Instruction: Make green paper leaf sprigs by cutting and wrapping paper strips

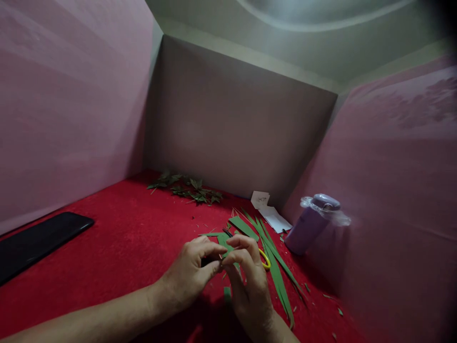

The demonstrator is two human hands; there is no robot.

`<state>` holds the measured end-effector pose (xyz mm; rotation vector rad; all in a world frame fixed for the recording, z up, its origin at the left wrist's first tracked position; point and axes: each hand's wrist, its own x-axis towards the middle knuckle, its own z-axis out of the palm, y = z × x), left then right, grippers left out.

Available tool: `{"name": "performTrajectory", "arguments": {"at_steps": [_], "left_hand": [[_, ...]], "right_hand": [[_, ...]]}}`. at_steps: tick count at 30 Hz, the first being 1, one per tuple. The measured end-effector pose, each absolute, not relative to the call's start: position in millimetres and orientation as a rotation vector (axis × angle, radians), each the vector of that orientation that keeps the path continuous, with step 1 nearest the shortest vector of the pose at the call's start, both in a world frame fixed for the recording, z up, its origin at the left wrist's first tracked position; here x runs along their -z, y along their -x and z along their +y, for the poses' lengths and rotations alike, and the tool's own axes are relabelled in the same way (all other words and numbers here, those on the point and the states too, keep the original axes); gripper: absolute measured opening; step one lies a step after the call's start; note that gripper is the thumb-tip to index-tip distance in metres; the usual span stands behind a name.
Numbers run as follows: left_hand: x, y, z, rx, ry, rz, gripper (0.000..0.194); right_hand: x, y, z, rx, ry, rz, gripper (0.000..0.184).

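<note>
My left hand (185,272) and my right hand (250,286) meet over the red cloth (117,259), fingertips pinched close together. Something small and thin, perhaps a stem, is between them; its kind is too small to make out. Just beyond the fingers lie flat green pieces (244,228), partly covered by my hands. A yellow looped handle (266,260), apparently of scissors, shows behind my right fingers. Long green strips (276,278) stretch out to the right of my right hand. A small green scrap (227,293) rests below the fingertips.
Leafy sprigs (196,190) lie at the back. White papers (274,218) sit at the back right, beside a purple tumbler (307,231) with clear plastic around its top. A flat black object (43,243) lies at left. Pink side walls (71,109) and a grey back panel (232,119) enclose the surface.
</note>
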<state>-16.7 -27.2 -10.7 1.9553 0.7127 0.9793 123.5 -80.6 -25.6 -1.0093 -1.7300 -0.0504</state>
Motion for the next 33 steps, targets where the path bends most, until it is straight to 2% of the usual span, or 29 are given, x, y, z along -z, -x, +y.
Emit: {"name": "performTrajectory", "arguments": {"at_steps": [6,12,25,33], "left_hand": [[12,16,-22,-0.72,-1.479,0.569,0.015],[12,19,-17,-0.666,-1.166,0.435,0.022],[16,20,-11,-0.724,-1.129,0.397,0.016],[17,18,-10,-0.766,-1.128,0.429,0.019]], "right_hand": [[23,-126,-82,0.008,0.983,-1.637,0.017],[20,-129,-84,-0.014,1.015,-1.52,0.012],[15,-126,-85,0.027,0.964,-1.628,0.021],[22,-129,-83,-0.114,0.948,-1.639,0.024]]}}
